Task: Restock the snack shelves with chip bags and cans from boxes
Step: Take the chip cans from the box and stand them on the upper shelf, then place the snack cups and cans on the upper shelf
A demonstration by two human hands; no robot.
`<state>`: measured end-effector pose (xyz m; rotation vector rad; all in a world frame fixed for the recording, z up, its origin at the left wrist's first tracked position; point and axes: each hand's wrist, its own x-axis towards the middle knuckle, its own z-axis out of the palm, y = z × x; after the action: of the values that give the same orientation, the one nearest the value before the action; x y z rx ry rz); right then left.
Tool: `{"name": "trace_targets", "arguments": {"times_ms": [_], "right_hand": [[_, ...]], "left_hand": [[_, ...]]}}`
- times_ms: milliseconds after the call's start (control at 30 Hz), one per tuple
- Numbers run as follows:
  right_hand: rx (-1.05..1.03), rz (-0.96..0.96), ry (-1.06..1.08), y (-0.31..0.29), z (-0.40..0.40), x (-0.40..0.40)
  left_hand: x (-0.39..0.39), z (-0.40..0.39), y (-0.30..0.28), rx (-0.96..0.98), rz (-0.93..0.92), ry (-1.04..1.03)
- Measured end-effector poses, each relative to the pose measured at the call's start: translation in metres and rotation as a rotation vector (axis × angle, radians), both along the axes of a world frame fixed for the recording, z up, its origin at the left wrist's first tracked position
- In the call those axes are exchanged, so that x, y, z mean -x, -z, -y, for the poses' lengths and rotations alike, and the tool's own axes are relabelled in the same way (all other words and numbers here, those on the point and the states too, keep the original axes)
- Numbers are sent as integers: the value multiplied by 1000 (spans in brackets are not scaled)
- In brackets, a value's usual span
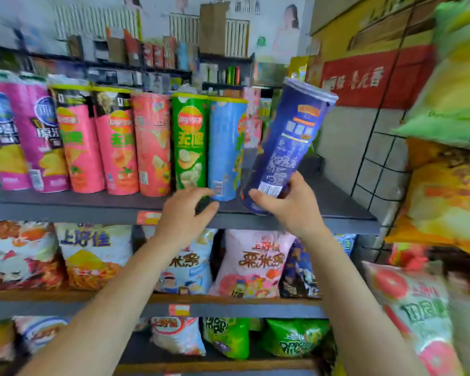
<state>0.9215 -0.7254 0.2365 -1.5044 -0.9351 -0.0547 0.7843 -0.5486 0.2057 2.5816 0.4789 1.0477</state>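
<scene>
Now the Blue Can Goes Up

My right hand [291, 204] grips the dark blue can [288, 147] low down, tilted, just over the top shelf [337, 204] beside the light blue can [224, 150]. It looks light, stiff and smooth, so I hold its bottom part. My left hand [186, 213] is open, fingers touching the shelf edge.
</scene>
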Motion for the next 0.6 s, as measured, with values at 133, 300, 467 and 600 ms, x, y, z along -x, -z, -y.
{"name": "trace_targets", "arguments": {"times_ms": [133, 300, 467, 600], "right_hand": [[93, -8, 167, 2, -21, -56], [333, -47, 250, -6, -69, -95], [447, -21, 212, -10, -100, -110], [446, -69, 170, -9, -102, -107]], "left_hand": [[-9, -3, 17, -95, -16, -151], [-11, 1, 13, -86, -36, -154], [-11, 0, 15, -94, -46, -152], [-12, -2, 17, -104, -52, -165]]}}
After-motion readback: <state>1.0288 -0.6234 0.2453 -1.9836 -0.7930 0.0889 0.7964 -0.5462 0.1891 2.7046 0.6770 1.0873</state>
